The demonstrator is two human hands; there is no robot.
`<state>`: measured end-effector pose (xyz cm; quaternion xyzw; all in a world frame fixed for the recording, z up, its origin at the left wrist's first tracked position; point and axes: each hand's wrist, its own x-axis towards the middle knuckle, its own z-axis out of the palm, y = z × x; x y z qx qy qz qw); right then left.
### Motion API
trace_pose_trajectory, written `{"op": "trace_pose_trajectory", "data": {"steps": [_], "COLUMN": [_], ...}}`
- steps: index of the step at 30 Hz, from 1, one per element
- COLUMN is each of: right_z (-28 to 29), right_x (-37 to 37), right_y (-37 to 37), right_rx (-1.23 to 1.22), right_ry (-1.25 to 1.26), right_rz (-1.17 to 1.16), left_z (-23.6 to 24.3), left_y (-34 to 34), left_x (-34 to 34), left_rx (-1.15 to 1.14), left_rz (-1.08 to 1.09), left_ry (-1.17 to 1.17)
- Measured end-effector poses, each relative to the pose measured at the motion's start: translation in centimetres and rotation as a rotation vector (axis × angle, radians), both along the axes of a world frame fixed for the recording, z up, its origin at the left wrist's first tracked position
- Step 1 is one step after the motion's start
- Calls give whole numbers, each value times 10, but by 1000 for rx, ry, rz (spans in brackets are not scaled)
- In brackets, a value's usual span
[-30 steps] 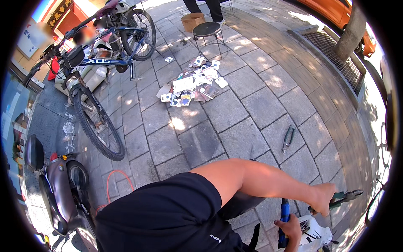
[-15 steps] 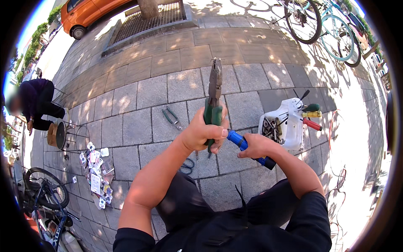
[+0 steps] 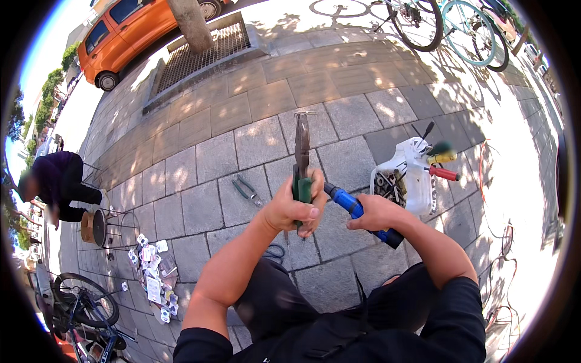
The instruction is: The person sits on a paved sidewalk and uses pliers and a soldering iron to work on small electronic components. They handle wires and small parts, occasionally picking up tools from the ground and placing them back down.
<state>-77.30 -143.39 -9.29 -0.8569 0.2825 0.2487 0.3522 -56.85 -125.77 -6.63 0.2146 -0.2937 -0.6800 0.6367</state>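
My left hand (image 3: 295,209) is closed around green-handled pliers (image 3: 302,145), their dark metal jaws pointing away from me. A thin, small metal-looking piece (image 3: 305,113) lies crosswise at the jaw tips, too small to name. My right hand (image 3: 381,213) grips a blue and black cylindrical tool (image 3: 345,201). Its dark narrow end reaches close to the fingers of my left hand; whether they touch is unclear. On the paving beyond my left wrist lie green-handled cutters (image 3: 247,190). Dark looped handles (image 3: 274,252) show near my left knee.
To the right stands a white cut-open container (image 3: 417,175) with metal parts and several tool handles. Small packets (image 3: 154,272) lie spread at left, near a stool (image 3: 100,227) and a bending person (image 3: 57,181). A cable (image 3: 505,248) runs along the right; bicycles stand around.
The view has tilted and shifted, so more of the orange car shows. The pliers sit lower in the picture and are turned slightly. Both hands keep their hold.
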Motion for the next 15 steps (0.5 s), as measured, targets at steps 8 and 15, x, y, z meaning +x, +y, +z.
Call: {"op": "trace_pose_trajectory", "data": {"steps": [8,15], "right_z": [-3,13], "right_x": [-6,-1], "right_y": [-6,-2], "right_rx": [17,52], "right_ry": [2,20], "right_rz": [-21,-65], "left_z": [-9,-12], "left_y": [-6,-5], "left_x": [-5,-1], "left_rx": [7,41], "left_rz": [-36,-12], "left_ry": [162,159]}}
